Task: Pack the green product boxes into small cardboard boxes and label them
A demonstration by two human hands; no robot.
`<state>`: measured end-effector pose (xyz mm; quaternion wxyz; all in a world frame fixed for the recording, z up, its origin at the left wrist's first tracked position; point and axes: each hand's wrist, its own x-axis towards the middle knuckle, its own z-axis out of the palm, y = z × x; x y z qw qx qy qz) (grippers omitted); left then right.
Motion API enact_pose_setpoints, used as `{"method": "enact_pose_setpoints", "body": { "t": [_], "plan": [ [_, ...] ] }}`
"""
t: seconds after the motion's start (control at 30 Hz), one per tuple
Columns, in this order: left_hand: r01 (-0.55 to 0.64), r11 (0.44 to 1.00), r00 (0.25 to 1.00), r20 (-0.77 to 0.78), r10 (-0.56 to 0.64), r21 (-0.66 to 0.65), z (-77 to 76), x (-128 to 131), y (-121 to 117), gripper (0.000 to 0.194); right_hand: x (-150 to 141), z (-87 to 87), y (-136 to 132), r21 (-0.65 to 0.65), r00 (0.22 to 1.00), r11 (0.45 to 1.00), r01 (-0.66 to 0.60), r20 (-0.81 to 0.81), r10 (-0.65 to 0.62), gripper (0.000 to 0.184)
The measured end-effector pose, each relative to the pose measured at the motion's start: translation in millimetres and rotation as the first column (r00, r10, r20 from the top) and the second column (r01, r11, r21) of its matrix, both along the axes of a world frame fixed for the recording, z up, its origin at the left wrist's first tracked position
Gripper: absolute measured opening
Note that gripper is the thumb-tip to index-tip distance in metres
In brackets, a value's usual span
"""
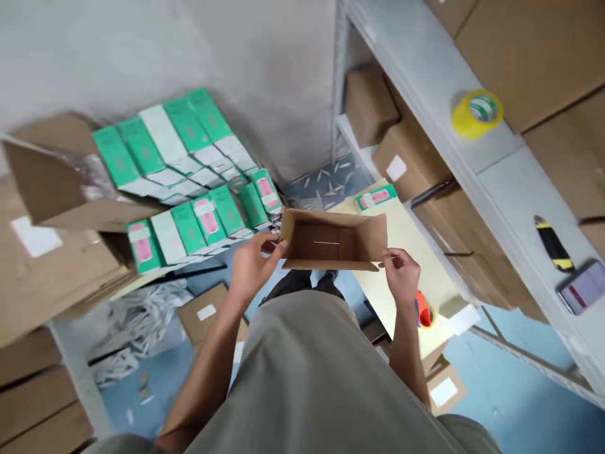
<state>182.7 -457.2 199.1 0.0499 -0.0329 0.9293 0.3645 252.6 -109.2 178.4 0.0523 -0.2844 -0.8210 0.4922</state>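
Note:
Between my two hands is a small brown cardboard box (pixel 334 265), its top open towards me and nothing visible inside except a pale line at the bottom. My left hand (pixel 255 265) pinches the box's left end near the rim. At the right front corner, the fingers and thumb of my right hand (pixel 401 274) grip the cardboard edge. Just beyond the box, a green and pink packet (pixel 375 198) lies on the pale yellow tabletop (pixel 420 252). Beside my right wrist sits an orange and blue tape dispenser (pixel 424 310), partly hidden by the arm.
Several green and white packets (pixel 189 129) stand in rows at the left, beside an open carton (pixel 57 170). On the right, a grey shelf (pixel 510 183) bears a yellow tape roll (pixel 477 113), a black and yellow cutter (pixel 554 244) and a phone (pixel 583 287). Cartons (pixel 413 161) fill the lower shelf.

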Motion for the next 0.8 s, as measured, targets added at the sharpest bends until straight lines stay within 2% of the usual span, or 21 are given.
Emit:
{"method": "enact_pose_setpoints", "body": {
  "t": [0.1,0.2,0.33,0.47,0.6,0.7,0.8],
  "plan": [
    [-0.215,0.973,0.972,-0.08,0.221,0.083,10.9,20,-47,0.035,-34,22.3,-36,-0.077,0.985,0.989,-0.125,-0.126,0.114,0.032],
    [-0.396,0.904,0.894,-0.156,0.419,0.159,17.1,31,-87,0.033,-63,41.5,-85,-0.091,0.951,0.962,-0.259,-0.198,0.237,0.032],
    [-0.551,0.818,0.779,-0.248,0.576,0.169,21.0,33,-146,0.031,-96,48.1,-167,-0.067,0.895,0.909,-0.411,-0.219,0.388,0.04],
    [-0.622,0.753,0.712,-0.245,0.658,0.212,14.8,34,-224,0.032,-131,38.4,-252,-0.047,0.865,0.878,-0.477,-0.2,0.46,0.05],
    [-0.636,0.731,0.716,-0.165,0.678,0.246,-1.5,31,-306,0.032,-158,25.0,-327,-0.053,0.851,0.856,-0.515,-0.153,0.503,0.054],
    [-0.624,0.739,0.739,-0.113,0.664,0.255,-14.5,24,-355,0.033,-169,15.3,-370,-0.035,0.844,0.845,-0.533,-0.095,0.528,0.056],
    [-0.599,0.76,0.781,-0.028,0.624,0.254,-26.1,16,-387,0.035,-173,7.8,-398,-0.003,0.839,0.839,-0.543,-0.027,0.543,0.058]
  ]
}}
